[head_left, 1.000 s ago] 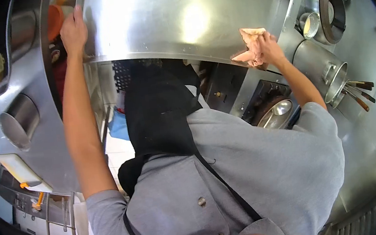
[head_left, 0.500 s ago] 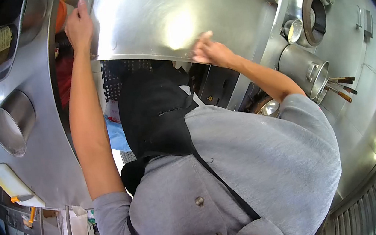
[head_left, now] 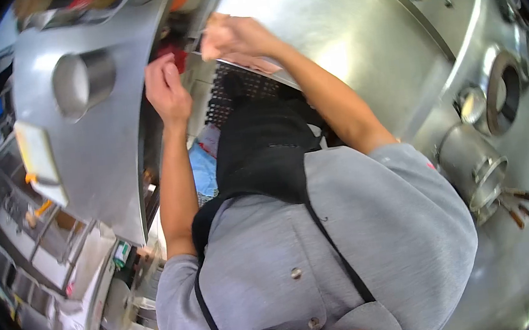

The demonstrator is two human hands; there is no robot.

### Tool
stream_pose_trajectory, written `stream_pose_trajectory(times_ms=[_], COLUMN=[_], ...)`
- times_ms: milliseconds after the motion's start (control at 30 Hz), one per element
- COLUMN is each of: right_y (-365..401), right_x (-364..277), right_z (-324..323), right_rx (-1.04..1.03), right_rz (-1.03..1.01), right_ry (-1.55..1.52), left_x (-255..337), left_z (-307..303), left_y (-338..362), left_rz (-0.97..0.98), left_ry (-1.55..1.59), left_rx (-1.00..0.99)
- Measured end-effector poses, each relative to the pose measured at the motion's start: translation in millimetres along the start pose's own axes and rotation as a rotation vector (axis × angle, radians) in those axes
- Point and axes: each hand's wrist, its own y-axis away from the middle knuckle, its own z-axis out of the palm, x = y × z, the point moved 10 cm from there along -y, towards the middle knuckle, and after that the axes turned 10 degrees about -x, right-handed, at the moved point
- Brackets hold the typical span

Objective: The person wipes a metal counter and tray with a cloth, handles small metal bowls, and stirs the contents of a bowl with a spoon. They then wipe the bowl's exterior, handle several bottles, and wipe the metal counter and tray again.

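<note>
My left hand is raised beside the edge of the left steel counter, with its fingers loosely bent and the thumb apart. I see nothing held in it. A red item shows just behind its fingertips, in the gap between the counters. My right hand is over the near left corner of the steel worktop. Motion smears its fingers, so whether they hold anything cannot be made out. A faint reflection of the hand shows on the worktop's front edge.
A steel pot and a cutting board with an orange-handled tool are on the left counter. At the right are a large steel pot, wooden-handled utensils and a dark ring. A perforated black mat lies below.
My view has turned and shifted left. My left hand has come back from the worktop's far left side toward me. My right hand has swung left along the worktop's front edge, nearer the left hand.
</note>
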Motion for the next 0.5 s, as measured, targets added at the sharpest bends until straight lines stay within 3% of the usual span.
stream_pose_trajectory(times_ms=[100, 200, 267, 300, 367, 400, 467, 500], right_y=[48, 101, 143, 158, 181, 176, 165, 147], right_x=[27, 42, 84, 99, 110, 115, 107, 97], right_z=[-46, -109, -130, -134, -160, -147, -133, -119], right_rx=[-0.097, 0.042, 0.056, 0.046, 0.181, 0.17, 0.446, 0.462], right_rz=[0.248, 0.218, 0.439, 0.434, 0.457, 0.445, 0.399, 0.417], right_ry=[-0.228, -0.301, -0.438, -0.431, 0.578, 0.584, 0.653, 0.793], left_x=[28, 8, -26, -40, -70, -85, -111, -119], left_z=[-44, -78, -102, -111, -139, -146, -164, -165], left_y=[28, 60, 81, 90, 112, 121, 138, 145], left_rz=[0.112, 0.058, -0.099, -0.106, -0.205, -0.218, -0.327, -0.341], left_ry=[-0.091, -0.165, -0.288, -0.286, -0.467, -0.467, -0.619, -0.621], left_rx=[0.043, 0.074, 0.134, 0.145, 0.262, 0.272, 0.37, 0.371])
